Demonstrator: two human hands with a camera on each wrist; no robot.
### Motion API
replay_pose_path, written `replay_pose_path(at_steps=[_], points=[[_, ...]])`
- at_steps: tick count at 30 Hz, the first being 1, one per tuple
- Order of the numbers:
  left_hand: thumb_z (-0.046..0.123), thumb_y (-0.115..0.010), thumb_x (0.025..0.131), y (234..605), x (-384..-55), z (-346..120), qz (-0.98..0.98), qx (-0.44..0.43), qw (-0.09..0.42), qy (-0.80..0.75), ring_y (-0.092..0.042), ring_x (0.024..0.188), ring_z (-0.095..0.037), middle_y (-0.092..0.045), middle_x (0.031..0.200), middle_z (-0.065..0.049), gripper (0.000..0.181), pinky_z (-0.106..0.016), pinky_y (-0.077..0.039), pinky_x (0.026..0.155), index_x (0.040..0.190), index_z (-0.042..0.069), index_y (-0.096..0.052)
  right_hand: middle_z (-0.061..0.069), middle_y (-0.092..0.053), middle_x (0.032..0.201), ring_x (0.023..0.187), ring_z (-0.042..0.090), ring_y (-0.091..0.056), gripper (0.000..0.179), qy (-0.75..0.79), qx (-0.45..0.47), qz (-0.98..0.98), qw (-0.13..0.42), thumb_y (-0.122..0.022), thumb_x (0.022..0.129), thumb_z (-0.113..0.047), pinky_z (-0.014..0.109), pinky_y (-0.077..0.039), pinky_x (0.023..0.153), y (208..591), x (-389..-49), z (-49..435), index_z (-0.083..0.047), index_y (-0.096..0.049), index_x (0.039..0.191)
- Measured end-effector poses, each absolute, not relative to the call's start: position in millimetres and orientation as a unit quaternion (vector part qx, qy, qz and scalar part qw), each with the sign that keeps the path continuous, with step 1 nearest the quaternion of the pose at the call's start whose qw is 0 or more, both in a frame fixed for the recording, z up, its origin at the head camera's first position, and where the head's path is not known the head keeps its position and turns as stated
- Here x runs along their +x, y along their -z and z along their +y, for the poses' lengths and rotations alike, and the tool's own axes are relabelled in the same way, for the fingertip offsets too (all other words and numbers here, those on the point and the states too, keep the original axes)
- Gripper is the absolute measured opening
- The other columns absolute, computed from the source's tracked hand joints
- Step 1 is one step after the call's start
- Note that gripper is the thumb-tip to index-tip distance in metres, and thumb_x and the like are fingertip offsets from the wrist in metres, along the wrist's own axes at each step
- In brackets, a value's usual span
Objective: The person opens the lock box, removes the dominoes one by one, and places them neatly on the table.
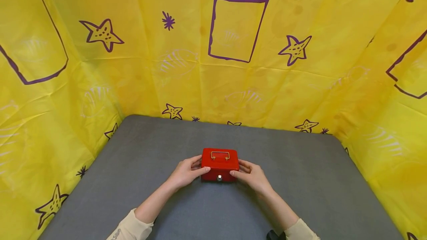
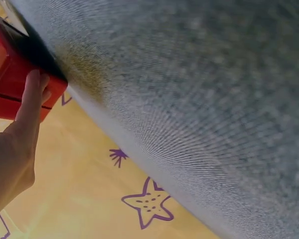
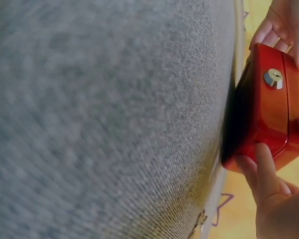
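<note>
A small red cash box (image 1: 220,164) is at the middle of the grey table, its lid closed. On its lid lies a thin metal handle (image 1: 220,152), and a silver lock (image 1: 219,177) sits on the side facing me. My left hand (image 1: 186,173) grips the left end, thumb over the near top corner. The right end is held by my right hand (image 1: 255,179) in the same way. In the right wrist view the cash box (image 3: 274,117) shows a dark underside towards the table; how far it is lifted, I cannot tell.
The grey table (image 1: 160,140) spreads around the cash box. Yellow cloth walls (image 1: 233,92) with purple starfish and frame drawings enclose its back, left and right sides.
</note>
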State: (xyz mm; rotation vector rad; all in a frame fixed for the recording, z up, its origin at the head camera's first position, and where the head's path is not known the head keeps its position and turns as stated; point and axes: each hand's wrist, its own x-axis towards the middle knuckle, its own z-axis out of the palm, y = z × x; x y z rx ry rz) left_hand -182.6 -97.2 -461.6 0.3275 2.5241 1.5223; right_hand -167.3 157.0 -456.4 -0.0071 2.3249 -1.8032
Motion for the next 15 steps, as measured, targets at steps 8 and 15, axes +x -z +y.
replay_pose_path(at_steps=[8,15], points=[[0.045,-0.067,0.079,454.2,-182.3,-96.0,0.838,0.078,0.100,-0.530,-0.062,0.101,-0.022,-0.060,0.117,-0.016,0.076,-0.038,-0.050,0.080,0.137,0.004,-0.041,0.012,-0.063,0.112,0.104,0.022,-0.060,0.064,0.585,0.006,0.807,0.084,-0.076,0.074,-0.036,0.036,-0.049,0.083,460.3,-172.8,159.5,-0.004,-0.055,0.125],[0.045,-0.068,0.078,453.8,-184.8,-93.7,0.823,0.066,0.104,-0.554,-0.066,0.087,-0.020,-0.061,0.115,-0.018,0.076,-0.033,-0.053,0.071,0.137,0.004,-0.042,0.011,-0.064,0.111,0.101,0.020,-0.062,0.065,0.578,0.015,0.812,0.072,-0.076,0.071,-0.042,0.033,-0.052,0.077,463.8,-177.6,161.1,-0.006,-0.059,0.122]])
